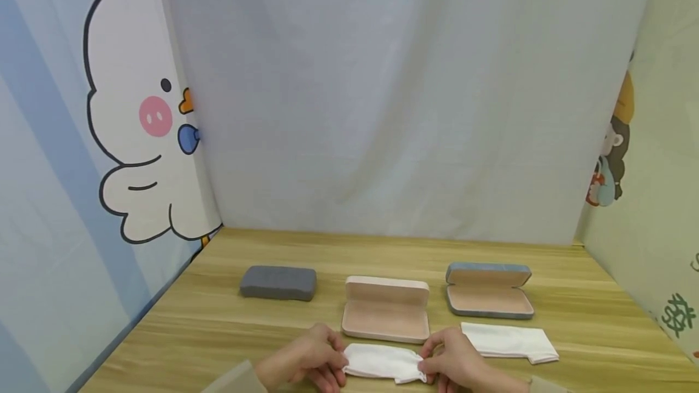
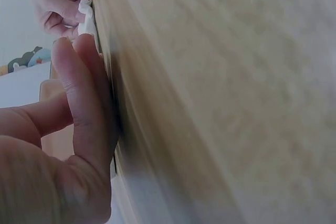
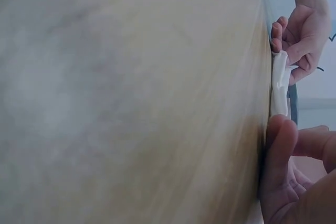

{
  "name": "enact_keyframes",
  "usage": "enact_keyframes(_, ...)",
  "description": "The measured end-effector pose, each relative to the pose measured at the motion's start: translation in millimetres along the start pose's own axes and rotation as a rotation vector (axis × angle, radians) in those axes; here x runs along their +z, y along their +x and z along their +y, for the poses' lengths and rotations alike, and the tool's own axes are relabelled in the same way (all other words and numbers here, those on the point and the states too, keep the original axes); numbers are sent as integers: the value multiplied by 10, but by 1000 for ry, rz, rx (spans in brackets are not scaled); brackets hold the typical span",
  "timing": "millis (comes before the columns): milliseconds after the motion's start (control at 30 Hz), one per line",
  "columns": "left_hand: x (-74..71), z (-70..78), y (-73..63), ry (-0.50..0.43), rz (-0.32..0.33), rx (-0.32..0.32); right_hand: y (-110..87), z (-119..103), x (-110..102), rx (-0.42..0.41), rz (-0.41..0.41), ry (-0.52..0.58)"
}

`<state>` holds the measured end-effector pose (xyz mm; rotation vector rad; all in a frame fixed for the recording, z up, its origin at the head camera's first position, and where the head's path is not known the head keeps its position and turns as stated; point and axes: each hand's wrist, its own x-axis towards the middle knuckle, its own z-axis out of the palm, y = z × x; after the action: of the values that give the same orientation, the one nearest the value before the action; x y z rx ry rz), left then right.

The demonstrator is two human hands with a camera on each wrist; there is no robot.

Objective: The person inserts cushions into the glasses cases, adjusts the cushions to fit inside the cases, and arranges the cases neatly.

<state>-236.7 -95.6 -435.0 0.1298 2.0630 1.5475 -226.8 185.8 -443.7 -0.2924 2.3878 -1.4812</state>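
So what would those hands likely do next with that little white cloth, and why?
Probably lift the white cloth toward the open pink case just behind it. The left hand and right hand each pinch one end, and the case appears empty.

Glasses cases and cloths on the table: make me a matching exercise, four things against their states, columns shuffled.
Things:
1. grey case
2. pink case
3. blue case
4. white cloth nearest the person

States:
A. open, at the right
B. held at its ends by the left hand and the right hand
C. closed, at the left
D. open, in the middle

Pairs: 1-C, 2-D, 3-A, 4-B
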Motion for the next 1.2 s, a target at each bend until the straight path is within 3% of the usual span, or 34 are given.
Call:
enact_keyframes(500,-100,147,28,-66,-59,60,37,-96,-180,6,-28,150)
enact_keyframes(867,-209,368,222,-70,-54,92,230,-204,-393,1,8,191)
enact_keyframes(1033,-248,393,329,-66,-29,77,314,-182,-418,29,11,209)
enact_keyframes(1200,-280,379,434,-61,7,70,405,-128,-398,60,68,229)
